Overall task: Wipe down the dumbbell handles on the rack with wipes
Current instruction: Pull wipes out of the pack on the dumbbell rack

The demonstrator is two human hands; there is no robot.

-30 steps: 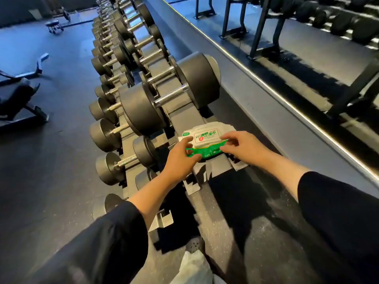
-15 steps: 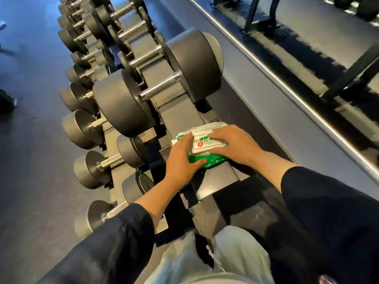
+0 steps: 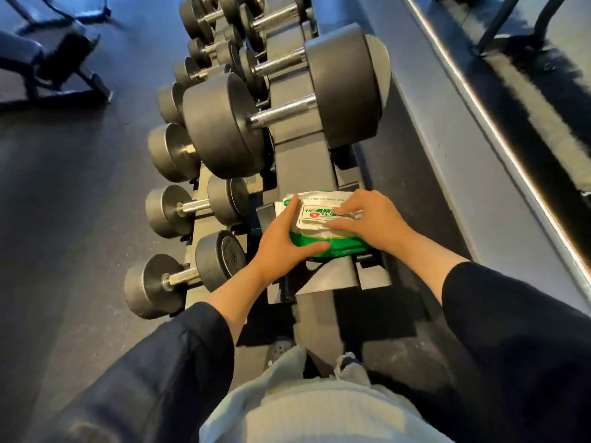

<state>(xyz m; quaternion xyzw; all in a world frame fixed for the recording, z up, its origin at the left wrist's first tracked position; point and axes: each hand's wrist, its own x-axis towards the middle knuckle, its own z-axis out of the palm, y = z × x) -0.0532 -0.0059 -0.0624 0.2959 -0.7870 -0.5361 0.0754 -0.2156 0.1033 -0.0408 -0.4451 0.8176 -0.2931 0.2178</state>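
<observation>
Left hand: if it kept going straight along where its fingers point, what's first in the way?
Probably the right hand. The left hand grips the green and white wipes pack's left end, fingers pointing right across it; the right hand sits on the pack's lid there. Depth unclear.

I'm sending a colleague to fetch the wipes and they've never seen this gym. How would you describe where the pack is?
Find the long dumbbell rack running beside the mirrored wall. At its near end, just past the biggest dumbbell, sits the wipes pack, held by the left hand and right hand. It is the only soft, white-and-green thing among dark metal weights.
</observation>
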